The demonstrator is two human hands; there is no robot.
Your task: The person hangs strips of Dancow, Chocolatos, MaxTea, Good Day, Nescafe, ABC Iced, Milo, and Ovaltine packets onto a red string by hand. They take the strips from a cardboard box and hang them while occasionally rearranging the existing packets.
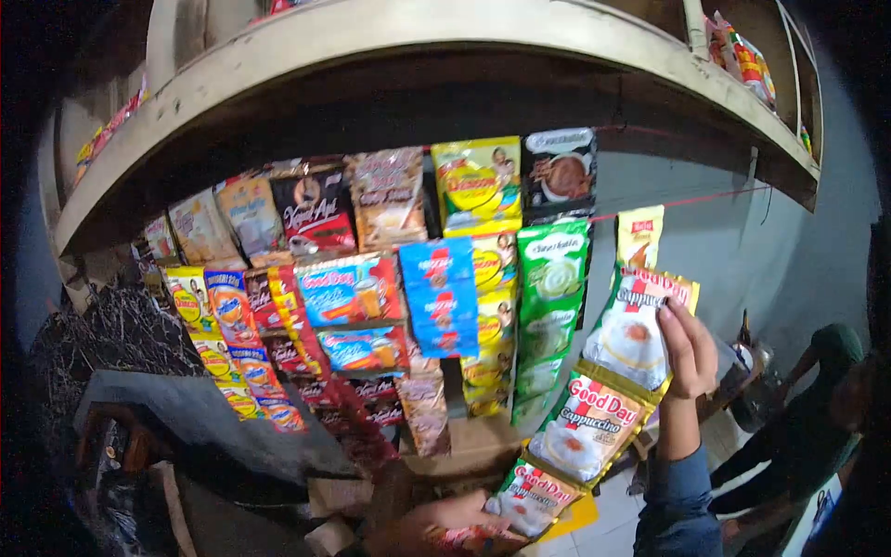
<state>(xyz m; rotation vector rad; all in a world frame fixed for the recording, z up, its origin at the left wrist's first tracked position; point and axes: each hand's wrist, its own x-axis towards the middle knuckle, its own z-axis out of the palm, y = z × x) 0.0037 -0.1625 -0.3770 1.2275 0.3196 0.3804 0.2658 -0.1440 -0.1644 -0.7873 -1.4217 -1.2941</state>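
Rows of packets [357, 297] hung left of the cappuccino strip [591, 427]. The left hand [441, 520] was at its lower end, grip unclear; the right hand [690, 353] pinched its top packet [631, 336]. Uneven pulling could have torn the strip.

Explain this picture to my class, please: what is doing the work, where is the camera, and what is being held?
There is no machine: a person works with two bare hands. The single picture comes from a camera worn on that person's head, looking forward and down. The right hand grips a strip of Good Day Cappuccino sachets by its top packet; the left hand is at the strip's lower end, its exact grip unclear. Other sachet strips hang in rows beneath a pale shelf.
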